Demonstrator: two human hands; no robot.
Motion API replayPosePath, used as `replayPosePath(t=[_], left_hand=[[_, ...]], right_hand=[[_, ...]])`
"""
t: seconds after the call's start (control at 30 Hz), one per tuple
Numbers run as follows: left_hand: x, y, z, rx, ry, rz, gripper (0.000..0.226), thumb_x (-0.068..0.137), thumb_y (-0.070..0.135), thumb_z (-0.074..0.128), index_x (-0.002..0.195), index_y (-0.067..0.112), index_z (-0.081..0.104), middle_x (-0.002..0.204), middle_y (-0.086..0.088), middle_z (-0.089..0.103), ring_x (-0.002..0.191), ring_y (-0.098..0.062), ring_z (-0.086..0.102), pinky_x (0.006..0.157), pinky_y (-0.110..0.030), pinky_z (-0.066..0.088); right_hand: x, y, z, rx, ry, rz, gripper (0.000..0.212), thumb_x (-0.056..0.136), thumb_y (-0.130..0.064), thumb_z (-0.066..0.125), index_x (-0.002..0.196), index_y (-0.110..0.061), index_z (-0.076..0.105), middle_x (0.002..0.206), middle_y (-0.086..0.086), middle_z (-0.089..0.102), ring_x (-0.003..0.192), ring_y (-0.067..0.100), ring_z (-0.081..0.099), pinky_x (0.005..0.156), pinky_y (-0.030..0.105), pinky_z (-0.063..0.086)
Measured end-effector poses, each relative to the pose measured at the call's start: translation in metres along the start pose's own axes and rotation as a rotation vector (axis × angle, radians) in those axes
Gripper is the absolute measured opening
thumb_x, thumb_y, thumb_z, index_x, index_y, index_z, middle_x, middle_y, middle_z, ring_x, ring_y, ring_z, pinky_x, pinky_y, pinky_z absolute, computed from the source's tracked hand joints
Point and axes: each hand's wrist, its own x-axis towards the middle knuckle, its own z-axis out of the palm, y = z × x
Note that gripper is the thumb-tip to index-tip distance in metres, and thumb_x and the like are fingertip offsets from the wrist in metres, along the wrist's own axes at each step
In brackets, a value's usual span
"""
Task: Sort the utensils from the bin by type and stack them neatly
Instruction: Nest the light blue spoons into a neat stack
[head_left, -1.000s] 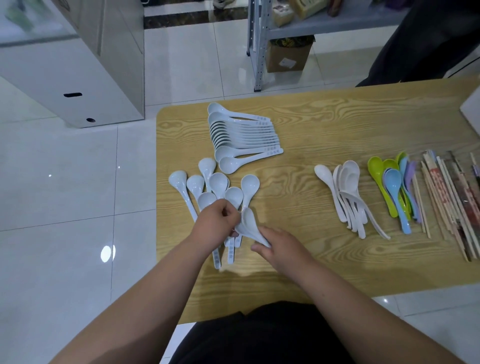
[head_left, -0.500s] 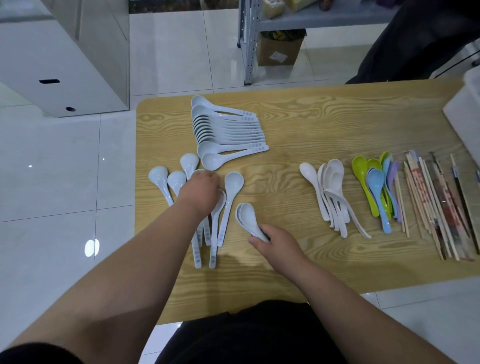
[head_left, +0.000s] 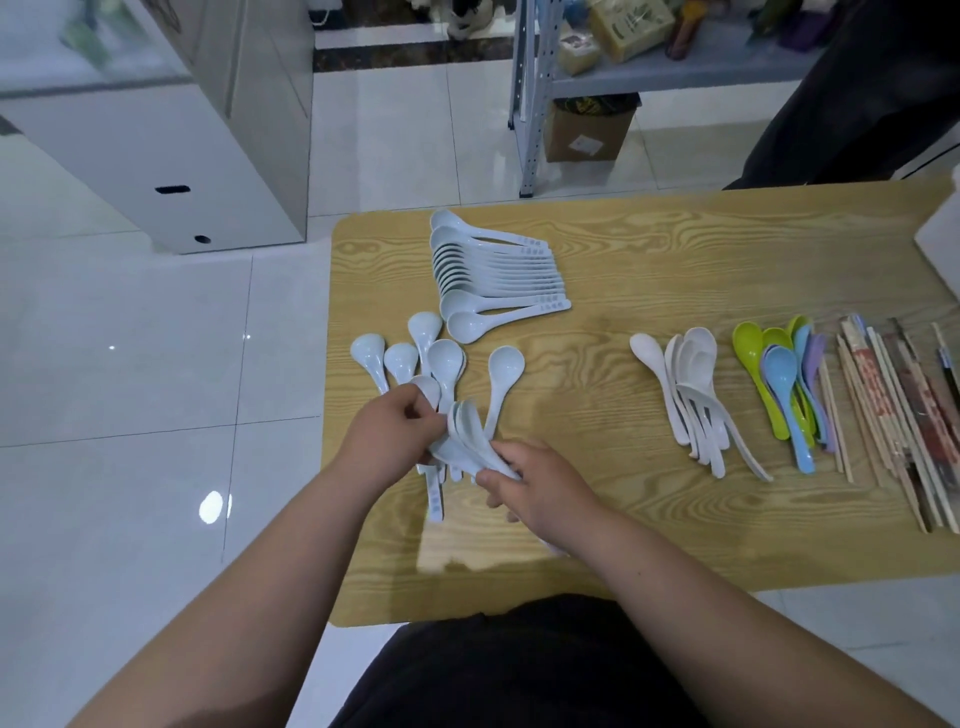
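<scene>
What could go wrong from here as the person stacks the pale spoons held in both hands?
1. The nested spoons are pinched between the left hand and right hand; the bundle might slip and scatter.
2. The hands hover over the loose spoons; a knock could send one past the nearby table edge onto the floor.

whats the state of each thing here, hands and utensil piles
left hand: grips nested spoons at the bowls
right hand: grips their handles
nested spoons: held between both hands
loose pale blue spoons: fanned out, unstacked
spoon row: neatly overlapped
white spoons: loose pile
coloured spoons: loose pile
chopsticks: laid side by side
</scene>
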Motion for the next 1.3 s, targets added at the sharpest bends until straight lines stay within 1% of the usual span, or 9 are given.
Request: replayPosePath(t=[0.13, 0.3, 0.43, 0.5, 0.6, 0.83, 0.97, 1.13, 1.3], left_hand=[[-0.018, -0.01, 0.001, -0.255, -0.077, -0.063, 0.018, 0.088, 0.021, 0.067, 0.084, 0.009, 0.055, 0.084, -0.013, 0.063, 0.071, -0.024, 0.07, 0.07, -0.041, 0.063], [-0.047, -0.009, 0.014, -0.567, -0.187, -0.137, 0.024, 0.097, 0.034, 0.056, 0.092, 0.011, 0.056, 0.076, -0.009, 0.053, 0.061, -0.015, 0.053, 0.067, -0.031, 0.052], [-0.06, -0.008, 0.026, -0.495, -0.186, -0.059, 0.036, 0.08, 0.056, 0.067, 0.102, 0.028, 0.07, 0.099, 0.003, 0.068, 0.094, -0.016, 0.066, 0.09, -0.036, 0.052], [-0.068, -0.002, 0.03, -0.526, -0.21, -0.01, 0.035, 0.071, 0.05, 0.076, 0.101, 0.034, 0.073, 0.104, 0.0, 0.072, 0.101, -0.018, 0.069, 0.095, -0.04, 0.053], [-0.074, 0.01, 0.031, -0.59, -0.19, 0.023, 0.021, 0.072, 0.024, 0.076, 0.092, 0.019, 0.072, 0.085, -0.006, 0.071, 0.083, -0.024, 0.068, 0.09, -0.045, 0.054], [-0.056, 0.04, 0.032, -0.836, -0.093, 0.066, 0.005, 0.083, 0.004, 0.065, 0.087, 0.006, 0.064, 0.088, -0.009, 0.068, 0.091, -0.028, 0.071, 0.093, -0.043, 0.056], [-0.047, 0.059, 0.042, -0.672, -0.125, 0.013, 0.018, 0.083, 0.005, 0.058, 0.095, 0.012, 0.069, 0.106, -0.008, 0.073, 0.103, -0.026, 0.072, 0.096, -0.051, 0.053], [-0.032, 0.079, 0.053, -0.291, -0.122, -0.074, 0.036, 0.089, 0.005, 0.055, 0.113, 0.026, 0.071, 0.114, -0.01, 0.066, 0.093, -0.026, 0.073, 0.079, -0.038, 0.062], [-0.025, 0.09, 0.068, -0.272, 0.007, -0.048, 0.034, 0.085, -0.002, 0.052, 0.106, 0.018, 0.07, 0.115, -0.009, 0.068, 0.096, -0.023, 0.073, 0.08, -0.035, 0.062]], right_hand=[[-0.016, -0.007, 0.005, 0.056, -0.065, 0.026, 0.02, 0.097, -0.029, 0.062, 0.106, -0.047, 0.063, 0.099, -0.006, 0.069, 0.075, 0.013, 0.072, 0.063, 0.028, 0.054], [-0.037, -0.013, 0.013, 0.045, -0.076, 0.055, 0.018, 0.095, -0.021, 0.062, 0.109, -0.032, 0.066, 0.09, 0.002, 0.073, 0.068, 0.012, 0.068, 0.064, 0.029, 0.056], [-0.052, -0.013, 0.023, 0.056, -0.085, 0.045, 0.006, 0.094, -0.021, 0.063, 0.096, -0.025, 0.067, 0.083, 0.007, 0.071, 0.066, 0.014, 0.067, 0.065, 0.035, 0.058], [-0.056, -0.012, 0.026, 0.094, -0.108, 0.042, 0.006, 0.093, -0.02, 0.065, 0.099, -0.019, 0.066, 0.087, 0.009, 0.072, 0.071, 0.02, 0.071, 0.065, 0.038, 0.06], [-0.059, -0.014, 0.02, 0.217, -0.14, 0.061, 0.016, 0.095, -0.019, 0.066, 0.107, -0.008, 0.065, 0.09, 0.011, 0.073, 0.074, 0.024, 0.071, 0.067, 0.041, 0.061], [-0.05, -0.003, -0.043, 0.54, -0.53, 0.238, 0.018, 0.101, -0.01, 0.054, 0.119, -0.007, 0.056, 0.07, 0.003, 0.054, 0.054, 0.013, 0.048, 0.05, 0.026, 0.044], [-0.036, -0.007, -0.089, 0.158, -0.479, 0.17, 0.019, 0.101, -0.019, 0.055, 0.117, -0.008, 0.057, 0.067, -0.004, 0.053, 0.054, 0.011, 0.046, 0.053, 0.027, 0.042], [-0.009, -0.002, -0.148, -0.461, -0.384, -0.064, 0.021, 0.099, -0.04, 0.058, 0.115, -0.027, 0.059, 0.089, -0.01, 0.058, 0.078, 0.012, 0.057, 0.065, 0.021, 0.042], [0.019, -0.01, -0.167, -0.394, -0.438, -0.091, 0.017, 0.096, -0.048, 0.061, 0.102, -0.032, 0.059, 0.085, -0.012, 0.059, 0.077, 0.011, 0.063, 0.074, 0.031, 0.051]])
